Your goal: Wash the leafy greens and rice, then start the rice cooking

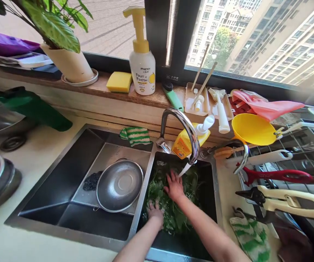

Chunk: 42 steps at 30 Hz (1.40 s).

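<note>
Leafy greens lie in water in the right-hand sink basin. My left hand is at the left side of the greens, fingers spread and partly under water. Farther back, my right hand rests over the greens with its fingers apart. Water runs from the curved chrome faucet right beside the right fingertips. Neither hand is closed around anything that shows.
A dark pan and a black scouring pad sit in the left basin. Behind the faucet stands a yellow bottle. A dish rack with kitchen shears is at right; a pump bottle is on the sill.
</note>
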Each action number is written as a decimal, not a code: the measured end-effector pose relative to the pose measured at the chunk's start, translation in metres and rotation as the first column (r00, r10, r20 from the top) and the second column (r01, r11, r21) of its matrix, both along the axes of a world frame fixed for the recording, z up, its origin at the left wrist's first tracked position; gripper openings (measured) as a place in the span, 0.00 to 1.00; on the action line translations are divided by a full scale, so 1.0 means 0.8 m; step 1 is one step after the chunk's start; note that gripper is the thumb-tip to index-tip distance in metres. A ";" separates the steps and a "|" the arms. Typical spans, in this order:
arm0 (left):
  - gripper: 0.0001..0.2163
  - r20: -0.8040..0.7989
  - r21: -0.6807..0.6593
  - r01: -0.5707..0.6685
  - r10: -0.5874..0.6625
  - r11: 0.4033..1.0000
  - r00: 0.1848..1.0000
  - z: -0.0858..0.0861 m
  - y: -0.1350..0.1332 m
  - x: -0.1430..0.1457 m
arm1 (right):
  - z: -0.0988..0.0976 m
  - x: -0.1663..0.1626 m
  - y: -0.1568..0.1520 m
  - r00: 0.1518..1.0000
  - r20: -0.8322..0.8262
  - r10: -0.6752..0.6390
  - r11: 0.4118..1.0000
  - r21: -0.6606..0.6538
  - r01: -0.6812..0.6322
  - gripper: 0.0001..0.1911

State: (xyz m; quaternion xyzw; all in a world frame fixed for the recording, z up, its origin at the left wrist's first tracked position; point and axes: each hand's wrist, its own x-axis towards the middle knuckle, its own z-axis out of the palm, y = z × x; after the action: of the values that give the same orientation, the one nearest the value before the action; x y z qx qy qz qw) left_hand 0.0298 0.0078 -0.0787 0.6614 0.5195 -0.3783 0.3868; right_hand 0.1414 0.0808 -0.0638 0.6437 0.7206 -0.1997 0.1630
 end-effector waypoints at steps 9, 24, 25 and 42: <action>0.25 0.042 0.257 0.014 -0.026 0.966 0.999 0.020 0.022 0.001 | -0.010 0.044 -0.108 0.980 0.143 -0.137 0.899 -0.397 0.184 0.25; 0.35 0.124 0.475 -0.030 -0.034 0.880 0.992 -0.019 0.094 0.020 | -0.061 0.103 0.008 0.947 -0.087 -0.310 0.947 0.061 0.316 0.33; 0.31 0.107 0.449 -0.017 -0.035 0.893 0.994 -0.026 0.096 0.020 | -0.060 0.102 0.012 0.948 -0.088 -0.306 0.951 0.013 0.308 0.32; 0.32 0.222 0.514 -0.136 0.022 0.847 0.975 0.008 0.076 0.024 | -0.036 0.057 -0.034 0.914 -0.108 -0.392 0.887 0.221 0.406 0.31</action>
State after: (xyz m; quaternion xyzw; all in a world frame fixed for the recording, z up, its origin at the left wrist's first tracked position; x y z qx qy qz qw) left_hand 0.0487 0.0682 -0.0724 0.7555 0.5868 -0.1345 0.2585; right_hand 0.1870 0.0535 -0.0927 0.7865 0.5962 -0.1602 0.0178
